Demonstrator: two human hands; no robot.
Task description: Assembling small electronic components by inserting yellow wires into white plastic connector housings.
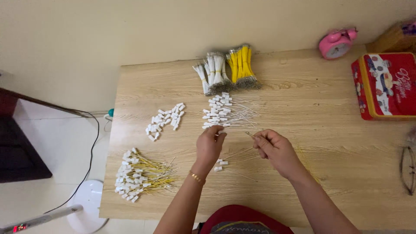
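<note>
Left hand: the left hand (209, 144) is down on the pale wood-grain table (329, 112), fingers pinched shut at the near edge of the heap of white wires with white plastic connectors (224, 112); what sits inside the pinch is too small to tell. A thin gold bracelet (196, 177) rings the wrist.
Right hand: the right hand (275, 149) is curled shut around a thin wire (250, 134), whose tip pokes out to the left of the fingers.
Between the hands: a few loose white-tipped wires (227, 161) lie on the wood just below and between both hands.
Far side: a bundle of white wires tied with bands (213, 73) lies right beside a bundle of yellow wires tied with bands (242, 66), near the table's back edge.
Left of centre: a small scatter of bare white plastic connectors (165, 120), apart from the heap.
Near left corner: a pile of yellow wires fitted with white connectors (141, 174).
Right edge: a red rectangular biscuit tin (385, 85), with a pink round alarm clock (336, 43) behind it by the wall, and dark-framed eyeglasses (407, 167) lying nearer.
Floor, left: a white round fan base (89, 203) and a black cable (89, 160).
</note>
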